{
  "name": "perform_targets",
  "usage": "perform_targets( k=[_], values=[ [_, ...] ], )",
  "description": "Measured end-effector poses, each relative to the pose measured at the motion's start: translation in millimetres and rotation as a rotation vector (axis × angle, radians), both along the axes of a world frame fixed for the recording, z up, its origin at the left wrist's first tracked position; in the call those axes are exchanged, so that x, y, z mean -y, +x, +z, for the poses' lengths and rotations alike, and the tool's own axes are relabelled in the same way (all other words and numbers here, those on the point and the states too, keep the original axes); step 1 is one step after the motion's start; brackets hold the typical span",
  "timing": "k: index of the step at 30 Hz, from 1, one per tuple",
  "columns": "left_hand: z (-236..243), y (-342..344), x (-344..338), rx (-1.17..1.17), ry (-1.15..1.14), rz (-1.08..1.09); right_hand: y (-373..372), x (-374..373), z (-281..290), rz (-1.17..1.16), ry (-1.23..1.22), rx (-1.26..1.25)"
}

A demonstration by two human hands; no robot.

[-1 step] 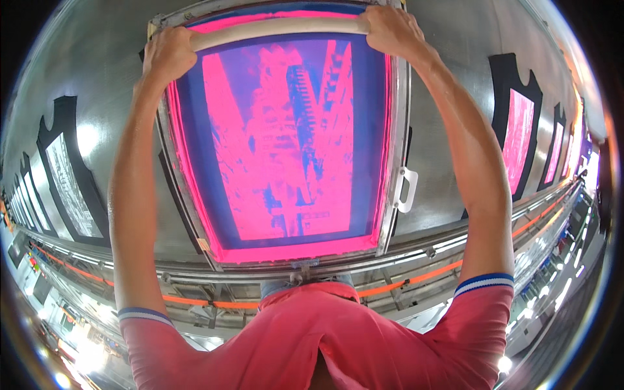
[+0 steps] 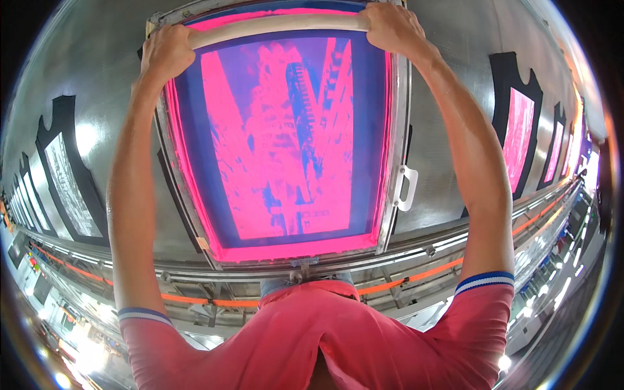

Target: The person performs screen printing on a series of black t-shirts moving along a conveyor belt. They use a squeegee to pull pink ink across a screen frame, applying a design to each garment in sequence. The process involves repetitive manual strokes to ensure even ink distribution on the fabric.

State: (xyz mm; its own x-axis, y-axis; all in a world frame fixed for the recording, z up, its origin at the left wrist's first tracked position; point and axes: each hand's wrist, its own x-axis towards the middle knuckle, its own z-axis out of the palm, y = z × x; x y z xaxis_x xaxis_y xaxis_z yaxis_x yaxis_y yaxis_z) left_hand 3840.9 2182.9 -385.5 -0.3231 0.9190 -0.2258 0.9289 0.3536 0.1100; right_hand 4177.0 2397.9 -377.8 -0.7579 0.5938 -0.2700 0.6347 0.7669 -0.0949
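A screen-printing frame (image 2: 400,110) with metal edges lies flat before me. Its mesh (image 2: 227,149) is blue round a pink image area, and pink ink lines the inner sides and near end. Across the far end runs a pale squeegee (image 2: 279,26), gripped at both ends. My left hand (image 2: 166,52) is closed round its left end, my right hand (image 2: 394,29) round its right end. Both arms are stretched far forward. The squeegee's blade cannot be made out. Whatever lies beneath the mesh is hidden.
Dark garment pieces with pale prints (image 2: 70,182) lie on the metal table (image 2: 448,130) to the left. Others with pink prints (image 2: 519,133) lie to the right. A white handle (image 2: 407,188) juts from the frame's right side. A rail with an orange strip (image 2: 383,286) runs along the near edge.
The squeegee and both hands have shifted very slightly toward the far end of the frame. My grip on it is the same.
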Motion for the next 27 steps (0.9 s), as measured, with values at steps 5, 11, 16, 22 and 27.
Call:
perform_targets(
  k=[5,11,16,22,27],
  values=[
    [-7.8,13.5,20.4,0.009,0.002,0.003,11.2,23.3,1.9,-0.010,-0.019,0.004],
    [-19.3,49.6,86.5,0.013,-0.006,0.003,57.0,94.8,-8.2,-0.039,0.001,-0.021],
    [-21.8,83.7,154.5,0.056,0.044,-0.014,93.3,159.0,-2.0,-0.007,-0.035,-0.061],
    [-12.4,134.6,226.4,0.117,0.037,-0.018,142.7,233.6,-7.4,0.009,-0.031,-0.139],
    [-20.7,180.7,315.6,0.095,0.082,-0.049,189.5,311.1,-6.7,0.007,-0.052,-0.139]
  ],
)
